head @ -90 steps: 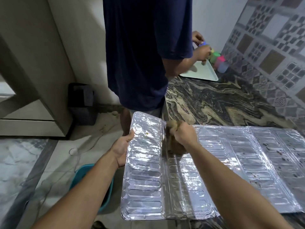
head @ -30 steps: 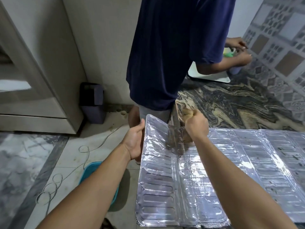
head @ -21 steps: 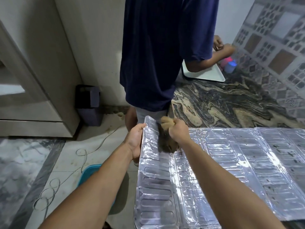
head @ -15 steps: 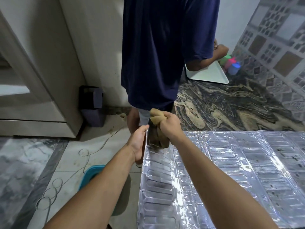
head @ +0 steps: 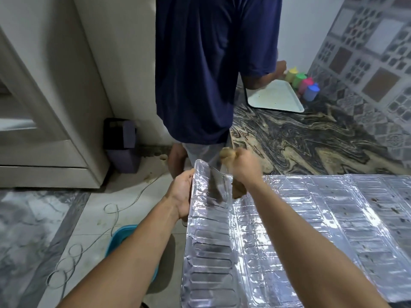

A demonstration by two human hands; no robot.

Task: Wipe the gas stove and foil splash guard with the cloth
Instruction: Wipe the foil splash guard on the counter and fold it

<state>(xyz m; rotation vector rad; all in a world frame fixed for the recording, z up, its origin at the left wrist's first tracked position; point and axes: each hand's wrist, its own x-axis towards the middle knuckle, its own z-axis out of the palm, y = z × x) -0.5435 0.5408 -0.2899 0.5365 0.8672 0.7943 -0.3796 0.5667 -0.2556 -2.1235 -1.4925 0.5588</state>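
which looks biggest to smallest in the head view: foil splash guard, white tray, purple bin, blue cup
1. foil splash guard, though it lies nearest the camera
2. purple bin and white tray: too close to rank
3. blue cup

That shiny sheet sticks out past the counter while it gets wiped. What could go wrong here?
The foil sheet overhangs the counter, propped only by the left hand; pressing hard with the cloth in the right hand could crease or tear it. Wiped-off grime may fall near the other person standing close by.
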